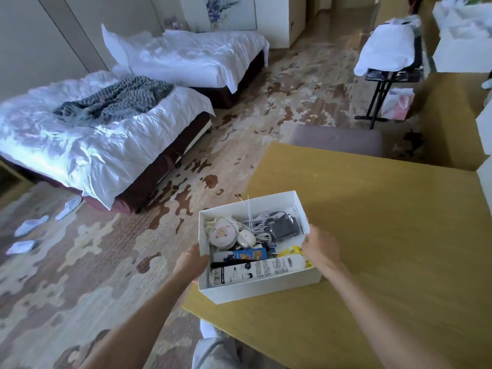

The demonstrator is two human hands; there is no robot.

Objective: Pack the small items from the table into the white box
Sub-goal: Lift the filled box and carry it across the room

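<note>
— Where's the white box (255, 286)?

— At the desk's (386, 235) left edge, near the front corner, its left wall overhanging the carpet (93, 262).

— And the hands?

— Left hand (190, 263) clamps the left wall, right hand (320, 247) the right wall. It is full: white tube (255, 270), black charger (285, 227), round pouch (221, 233).

— Room to move?

— Bare desk stretches right and beyond; open carpet left, before the beds (80, 145).

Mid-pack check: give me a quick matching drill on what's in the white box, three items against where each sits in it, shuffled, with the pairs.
Items:
1. round pig-face pouch
2. black adapter
3. long white printed tube

Places in the white box:
A. along the wall nearest the person
B. far corner on the right hand side
C. against the wall on the left hand side

Pairs: 1-C, 2-B, 3-A
</note>
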